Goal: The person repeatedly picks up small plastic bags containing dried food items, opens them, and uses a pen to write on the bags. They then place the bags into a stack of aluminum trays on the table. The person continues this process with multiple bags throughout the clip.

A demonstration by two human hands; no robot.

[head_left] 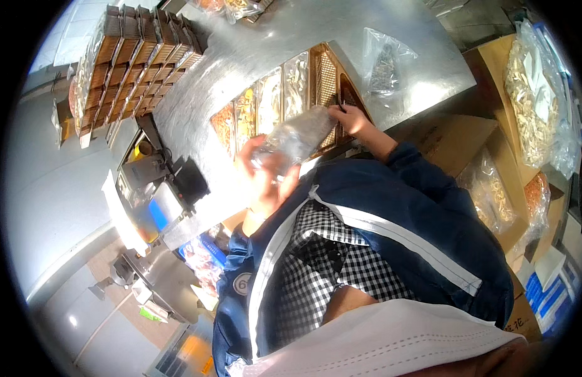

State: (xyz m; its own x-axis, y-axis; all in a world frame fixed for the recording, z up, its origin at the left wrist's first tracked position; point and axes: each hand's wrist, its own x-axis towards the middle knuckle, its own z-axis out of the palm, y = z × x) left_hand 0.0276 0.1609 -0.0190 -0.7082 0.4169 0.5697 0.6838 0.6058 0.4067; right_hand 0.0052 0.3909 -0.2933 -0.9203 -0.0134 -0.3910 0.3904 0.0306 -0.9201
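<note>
A clear plastic bag (pixel 297 138) with greyish contents lies across the near side of a brown compartment tray (pixel 324 63). My left hand (pixel 266 179), blurred, is closed round the bag's lower left end. My right hand (pixel 352 119) is closed at the bag's other end, over the tray's right side. A small dark thing (pixel 340 103) shows at its fingers; its kind is unclear. Several tray compartments hold dried foods: reddish bits (pixel 223 125), yellow-orange pieces (pixel 246 113) and pale slices (pixel 295 81). Those at the right show bare, textured bottoms.
On the metal table (pixel 241 56) lies a clear bag with dark contents (pixel 385 69), right of the tray. Stacked brown trays (pixel 131 63) rise at the far left. Cardboard boxes (pixel 454 141) and a large bag of pale dried pieces (pixel 533 100) stand at right.
</note>
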